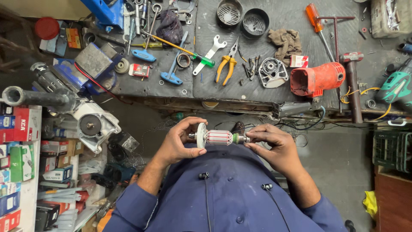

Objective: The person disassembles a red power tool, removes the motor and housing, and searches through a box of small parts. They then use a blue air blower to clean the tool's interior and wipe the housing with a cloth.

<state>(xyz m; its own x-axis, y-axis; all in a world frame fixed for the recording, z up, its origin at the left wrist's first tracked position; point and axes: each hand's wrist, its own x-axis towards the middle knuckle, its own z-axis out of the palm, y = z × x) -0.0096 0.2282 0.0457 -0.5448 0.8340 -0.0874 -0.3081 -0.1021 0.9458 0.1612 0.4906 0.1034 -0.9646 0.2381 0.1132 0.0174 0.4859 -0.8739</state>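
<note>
I hold a small motor armature (219,137) level in front of my chest, below the workbench edge. It has a white fan disc at its left end, red and white windings in the middle and a green collar near the right shaft. My left hand (178,144) grips the fan end with thumb and fingers. My right hand (274,144) pinches the right shaft tip.
The dark workbench (283,92) carries an orange power tool housing (316,79), a grey gear case (271,72), yellow pliers (226,64), a flat wrench (210,53), a hammer (352,81), screwdrivers and a rag. A vise (92,124) and stacked boxes (21,163) stand left. A green tool (397,86) lies at right.
</note>
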